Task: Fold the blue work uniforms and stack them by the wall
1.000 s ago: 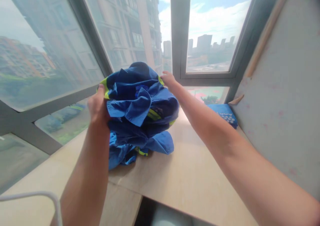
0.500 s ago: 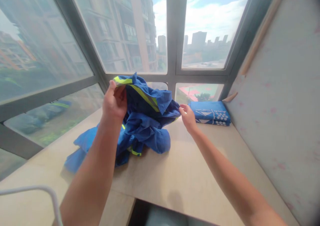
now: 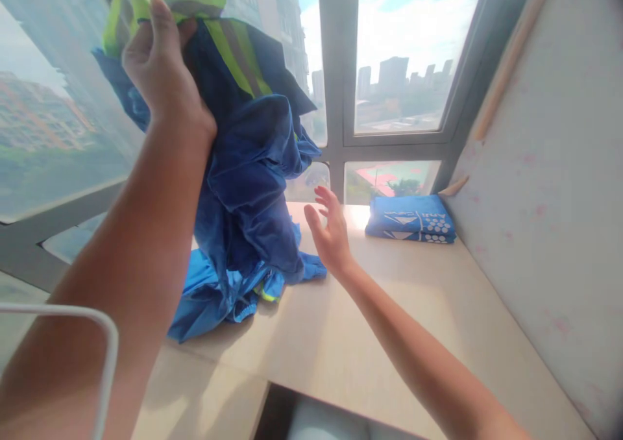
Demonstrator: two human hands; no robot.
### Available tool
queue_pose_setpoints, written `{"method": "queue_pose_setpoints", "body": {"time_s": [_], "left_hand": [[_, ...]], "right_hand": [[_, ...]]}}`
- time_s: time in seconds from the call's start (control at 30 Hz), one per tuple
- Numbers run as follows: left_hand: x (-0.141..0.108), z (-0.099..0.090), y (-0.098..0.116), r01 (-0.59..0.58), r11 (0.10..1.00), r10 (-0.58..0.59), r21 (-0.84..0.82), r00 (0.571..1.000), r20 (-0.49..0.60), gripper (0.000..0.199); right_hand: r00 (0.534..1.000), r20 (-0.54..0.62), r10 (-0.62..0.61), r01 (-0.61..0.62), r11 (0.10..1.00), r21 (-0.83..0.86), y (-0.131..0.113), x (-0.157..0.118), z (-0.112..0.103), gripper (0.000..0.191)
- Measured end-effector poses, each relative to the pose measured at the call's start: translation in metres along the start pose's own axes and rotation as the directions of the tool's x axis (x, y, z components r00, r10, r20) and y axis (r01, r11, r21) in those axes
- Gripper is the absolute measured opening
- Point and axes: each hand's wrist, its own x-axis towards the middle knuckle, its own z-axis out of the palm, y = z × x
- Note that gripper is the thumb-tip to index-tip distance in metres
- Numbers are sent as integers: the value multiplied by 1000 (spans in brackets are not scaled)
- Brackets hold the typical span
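High at the upper left, my left hand (image 3: 158, 63) grips a blue jacket (image 3: 253, 148) by a part with a yellow-green reflective band. The jacket hangs crumpled from that hand, with another yellow-green and grey stripe across its upper part. Below it, more blue cloth (image 3: 209, 297) with a bit of yellow-green trim lies bunched on the light wooden desk (image 3: 399, 323); whether it is the same garment I cannot tell. My right hand (image 3: 331, 229) is held just right of the hanging cloth, fingers apart and holding nothing.
A folded blue stack with white print (image 3: 411, 219) lies at the back right, near the patterned wall (image 3: 540, 232). Windows with grey frames (image 3: 335, 89) border the desk. A white curved tube (image 3: 109, 355) crosses the lower left. A dark gap (image 3: 280, 414) opens at the desk's front.
My left hand has risen up and to the left, lifting the jacket off the desk so it hangs. My right hand has let go of the cloth and moved slightly left.
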Motion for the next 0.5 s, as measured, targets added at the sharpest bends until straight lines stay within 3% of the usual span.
{"method": "queue_pose_setpoints", "body": {"time_s": [0.13, 0.27, 0.37, 0.43, 0.5], "left_hand": [[-40, 2, -38, 170, 982, -175, -87, 983, -54, 41], [-110, -8, -81, 445, 857, -476, -260, 877, -69, 29], [-146, -39, -122, 553, 791, -596, -261, 793, -126, 21], [-155, -71, -149, 597, 783, -622, -172, 754, -214, 20], [-154, -106, -171, 636, 768, -630, -69, 732, -260, 24]], "right_hand": [[990, 110, 86, -87, 996, 9, 3, -13, 34, 74], [946, 134, 296, -300, 954, 15, 48, -9, 70, 69], [894, 132, 428, -423, 904, -69, 94, 2, 73, 42], [861, 170, 480, -467, 877, -114, 120, 13, 61, 24], [848, 183, 497, -482, 868, -122, 138, 25, 43, 19]]}}
